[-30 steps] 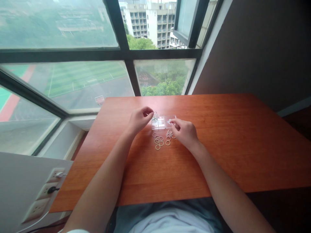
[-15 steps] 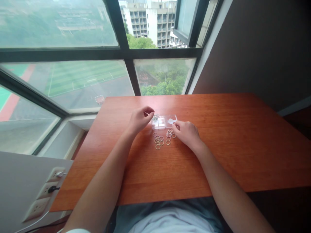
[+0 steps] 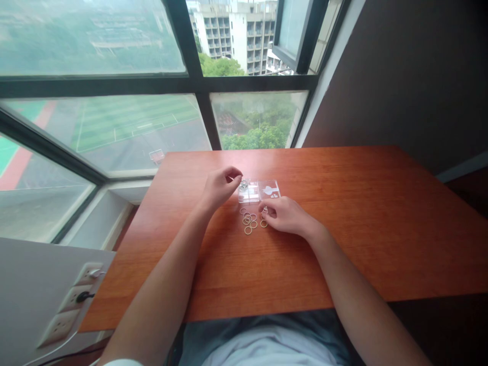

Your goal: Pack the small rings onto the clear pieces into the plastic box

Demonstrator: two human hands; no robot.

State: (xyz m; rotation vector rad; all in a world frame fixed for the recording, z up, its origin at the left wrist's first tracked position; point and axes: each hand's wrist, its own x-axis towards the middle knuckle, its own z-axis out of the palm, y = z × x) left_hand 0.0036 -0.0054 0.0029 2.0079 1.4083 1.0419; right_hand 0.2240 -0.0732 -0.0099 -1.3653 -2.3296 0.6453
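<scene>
A small clear plastic box point(image 3: 248, 197) lies with its hinged lid point(image 3: 270, 189) folded out to the right. Several rings point(image 3: 243, 184) sit in its far left compartment. At that corner is my left hand point(image 3: 224, 185), thumb and fingertips pressed together; whatever they may hold is hidden. My right hand point(image 3: 284, 213) reaches in from the right, low over the right group of pale rings point(image 3: 264, 223), fingers curled and tips close together. It covers most of that group, and I cannot make out what is in its fingers. Left of it lies another cluster of pale rings point(image 3: 248, 230).
Everything rests on a reddish-brown wooden table point(image 3: 366, 218). Windows with dark frames point(image 3: 152, 85) stand beyond it, and a grey wall point(image 3: 404, 76) rises at the right. Sockets with plugs point(image 3: 71, 299) are on the low wall at the left.
My right hand has moved left and toward me, from the lid's near edge to over the right group of rings. My left hand has stayed in place.
</scene>
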